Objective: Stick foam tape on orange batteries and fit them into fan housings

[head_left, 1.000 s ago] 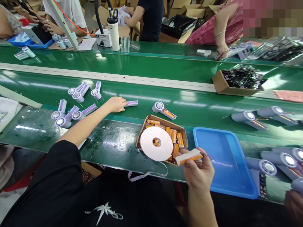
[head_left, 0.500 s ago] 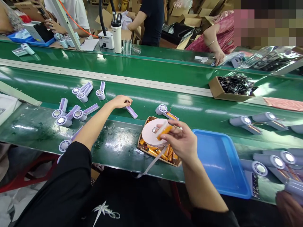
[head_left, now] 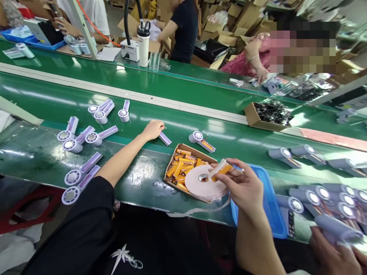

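Note:
My left hand (head_left: 154, 130) is closed over one end of a lilac handheld fan (head_left: 165, 139) on the green belt; its open, trough-like handle sticks out, its head hidden by the hand. In my right hand (head_left: 246, 185), an orange cylindrical battery (head_left: 220, 170) with a white strip along it and thin wires is pinched between fingers and thumb. Below it, a roll of white tape (head_left: 192, 182) lies partly over a cardboard box (head_left: 165, 168) of orange batteries (head_left: 179, 168), its loose end trailing toward me. Just beyond the box rests another lilac fan (head_left: 197, 136) with a battery in its handle.
Several lilac fans (head_left: 96, 138) lie at the left. A blue tray (head_left: 271, 214) stands right of the box, with grey fans (head_left: 305, 196) beyond it. A co-worker's hands (head_left: 334, 248) hold one there. A carton of dark parts (head_left: 255, 120) sits across the belt.
My right hand has moved right and toward me with the battery. The tape roll has shifted right, uncovering more batteries. My left hand and its fan have moved slightly right in view.

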The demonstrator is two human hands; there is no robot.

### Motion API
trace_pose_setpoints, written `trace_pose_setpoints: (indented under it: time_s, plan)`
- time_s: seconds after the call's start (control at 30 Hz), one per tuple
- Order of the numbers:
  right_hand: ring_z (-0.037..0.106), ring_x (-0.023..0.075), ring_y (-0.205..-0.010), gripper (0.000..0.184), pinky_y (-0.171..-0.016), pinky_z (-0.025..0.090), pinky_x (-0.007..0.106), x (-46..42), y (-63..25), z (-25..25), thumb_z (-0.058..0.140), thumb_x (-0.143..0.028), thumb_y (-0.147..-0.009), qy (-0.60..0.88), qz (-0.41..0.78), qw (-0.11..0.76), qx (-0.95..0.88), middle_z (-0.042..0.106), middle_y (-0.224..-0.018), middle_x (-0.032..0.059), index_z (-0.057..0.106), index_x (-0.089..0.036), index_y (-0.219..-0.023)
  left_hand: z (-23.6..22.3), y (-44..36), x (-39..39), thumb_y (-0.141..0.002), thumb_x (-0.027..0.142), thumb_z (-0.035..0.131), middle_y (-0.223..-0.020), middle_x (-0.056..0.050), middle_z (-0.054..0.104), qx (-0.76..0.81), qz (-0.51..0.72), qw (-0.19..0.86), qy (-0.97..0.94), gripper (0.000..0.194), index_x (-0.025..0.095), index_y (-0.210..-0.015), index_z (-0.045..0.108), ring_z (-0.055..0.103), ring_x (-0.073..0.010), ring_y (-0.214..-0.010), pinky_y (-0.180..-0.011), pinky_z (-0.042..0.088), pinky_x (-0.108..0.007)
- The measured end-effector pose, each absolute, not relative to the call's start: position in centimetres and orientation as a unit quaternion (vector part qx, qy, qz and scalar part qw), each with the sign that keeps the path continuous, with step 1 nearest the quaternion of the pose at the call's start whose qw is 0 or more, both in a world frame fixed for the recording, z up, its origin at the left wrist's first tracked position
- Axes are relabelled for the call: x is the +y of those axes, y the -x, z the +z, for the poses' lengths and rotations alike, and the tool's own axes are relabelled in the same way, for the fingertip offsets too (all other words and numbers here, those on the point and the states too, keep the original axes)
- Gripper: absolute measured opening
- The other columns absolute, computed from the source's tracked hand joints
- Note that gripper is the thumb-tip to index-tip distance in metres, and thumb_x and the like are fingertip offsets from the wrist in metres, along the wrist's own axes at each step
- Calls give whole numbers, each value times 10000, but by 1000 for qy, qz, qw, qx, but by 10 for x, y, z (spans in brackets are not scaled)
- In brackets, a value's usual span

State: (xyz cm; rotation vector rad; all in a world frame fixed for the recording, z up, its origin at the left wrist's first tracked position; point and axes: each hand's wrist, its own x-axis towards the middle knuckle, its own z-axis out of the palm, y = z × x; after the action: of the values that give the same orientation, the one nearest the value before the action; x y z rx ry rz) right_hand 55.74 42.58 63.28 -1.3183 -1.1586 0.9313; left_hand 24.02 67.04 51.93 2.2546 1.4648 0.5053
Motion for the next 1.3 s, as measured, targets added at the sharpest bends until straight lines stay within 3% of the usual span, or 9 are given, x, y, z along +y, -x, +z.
trace_pose_setpoints:
  time_s: [0.17,0.37,0.47,0.6,0.7,0.77,0.97,1.17,1.3]
  plan:
    - [836,258,-841,565,-794,697,365,425,-584,581,967,-368,-643,658,125,554,-495,849,-983,66,748,-200,-1136,522,-246,662,-1061,285,459,-1208,-115,753,543,167,182,-803,293,194,-1067,738,617,-290,-1182,-1136,441,-465]
    - [832,272,-877,564,-838,695,430,415,-600,537,961,-403,-683,659,25,593,-462,843,-1020,89,712,-180,-1137,544,-266,643,-1037,260,513,-1339,-122,716,581,161,127,-788,252,225,-1134,742,474,-384,-1381,-1170,368,-620]
    - [829,278,-844,556,-779,698,431,415,-593,529,979,-390,-666,629,-11,636,-447,832,-991,89,669,-186,-1081,564,-312,600,-1047,298,536,-1379,-134,694,464,217,99,-853,293,200,-1256,717,471,-363,-1422,-1220,337,-571]
    - [823,280,-880,574,-817,695,501,416,-572,545,968,-342,-703,549,13,739,-389,801,-977,48,597,-218,-1123,575,-383,517,-972,563,682,-1267,-135,746,169,173,150,-959,475,191,-1264,719,648,-322,-1214,-1095,464,-477]
    - [808,262,-964,569,-859,683,508,413,-571,561,926,-380,-774,525,98,782,-321,774,-1075,29,581,-265,-1211,567,-405,484,-909,596,762,-1329,-182,727,148,131,154,-968,639,157,-1364,669,662,-343,-1229,-1070,473,-485]
    - [796,221,-950,536,-825,678,426,410,-582,565,905,-438,-795,513,180,791,-280,764,-1134,22,609,-298,-1219,562,-405,482,-897,573,792,-1331,-182,728,164,119,155,-967,677,162,-1413,640,662,-344,-1233,-1066,471,-486]
    - [728,98,-829,445,-659,608,171,399,-640,556,961,-476,-723,446,280,839,-140,761,-1056,-16,744,-268,-1051,573,-392,477,-914,532,771,-1277,-182,745,167,113,122,-972,519,176,-1288,715,656,-364,-1155,-1083,457,-554]
    - [705,105,-806,497,-622,600,173,387,-662,562,1016,-422,-641,438,269,845,-148,744,-1016,-24,750,-267,-1032,586,-359,500,-971,588,691,-1260,-87,782,119,132,221,-959,413,246,-1188,772,659,-288,-1218,-1120,478,-444]
    - [727,146,-832,609,-626,617,236,383,-652,573,1054,-413,-550,450,206,847,-195,695,-983,-49,711,-288,-1037,574,-298,590,-1034,448,619,-1274,-85,780,335,134,144,-921,295,246,-1102,823,580,-330,-1336,-1182,420,-524]
